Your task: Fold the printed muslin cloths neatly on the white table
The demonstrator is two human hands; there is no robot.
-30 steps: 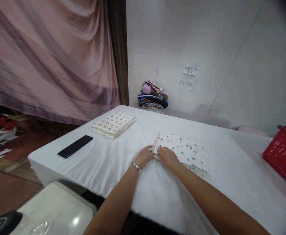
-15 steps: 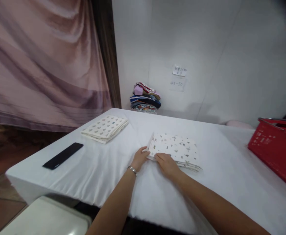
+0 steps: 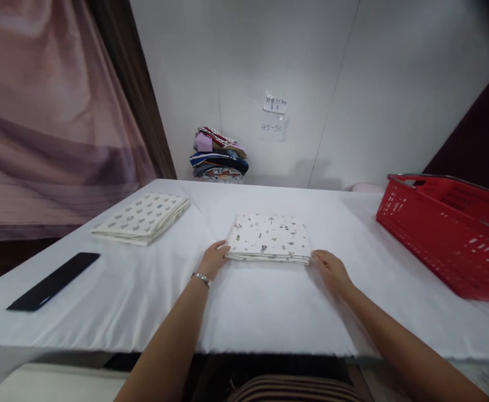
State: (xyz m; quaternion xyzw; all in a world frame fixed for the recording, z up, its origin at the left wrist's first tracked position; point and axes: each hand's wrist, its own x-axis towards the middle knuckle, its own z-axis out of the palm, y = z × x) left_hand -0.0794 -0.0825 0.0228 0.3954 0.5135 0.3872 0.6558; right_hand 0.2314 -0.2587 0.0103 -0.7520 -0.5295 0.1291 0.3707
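A white cloth with small printed motifs [image 3: 269,237] lies folded in a neat rectangle on the table, its stacked layers showing along the front edge. My left hand [image 3: 214,258], with a bracelet at the wrist, has its fingers closed on the cloth's front left corner. At the front right corner, my right hand [image 3: 332,271] pinches the layers between thumb and fingers. The undersides of both grips are hidden. Further left sits a second folded cloth [image 3: 144,216], cream with rows of grey motifs, apart from both hands.
A white sheet covers the table [image 3: 269,312]. A long black flat object [image 3: 56,281] lies at the left, and a red plastic basket [image 3: 445,240] stands at the right. Behind the table is a pile of folded fabrics [image 3: 219,159] against the wall, near paper signs [image 3: 273,114].
My right hand has moved from the cloth's front left part to its front right corner. My left hand stays at the left corner. The cloth sits squarer, and the view has turned right.
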